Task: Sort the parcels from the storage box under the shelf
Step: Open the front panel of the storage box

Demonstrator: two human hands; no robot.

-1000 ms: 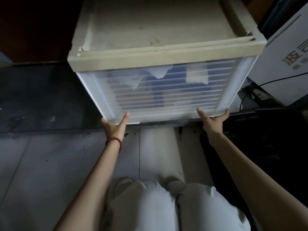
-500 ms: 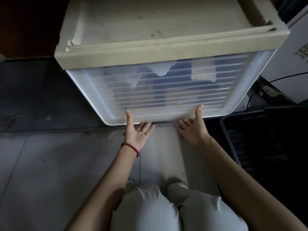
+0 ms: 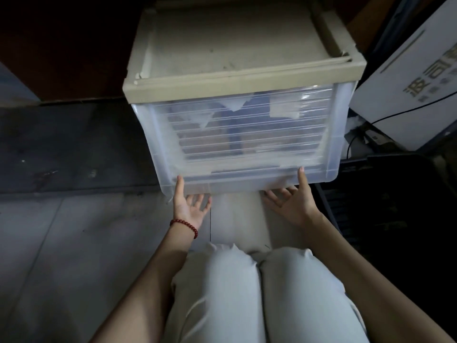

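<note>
Left hand (image 3: pixel 190 206) and right hand (image 3: pixel 291 204) lay open, thumbs on the storage box (image 3: pixel 247 134) front and fingers under its edge, apparently positioning it before the knees, parcels (image 3: pixel 284 110) inside — opening it likely came next.

Dim storage corner, such as a stockroom or the back area of a home or office. A dusty, lidded plastic storage box (image 3: pixel 237 70) at floor level shows wrapped parcels (image 3: pixel 284 110) through its ribbed clear front. Grey floor tiles (image 3: pixel 74 256) meet a darker, scuffed strip (image 3: pixel 74 144). A printed white carton (image 3: pixel 408 82), a loose black cable (image 3: pixel 395 115) and a black slatted crate (image 3: pixel 343 211) crowd the right side.
</note>
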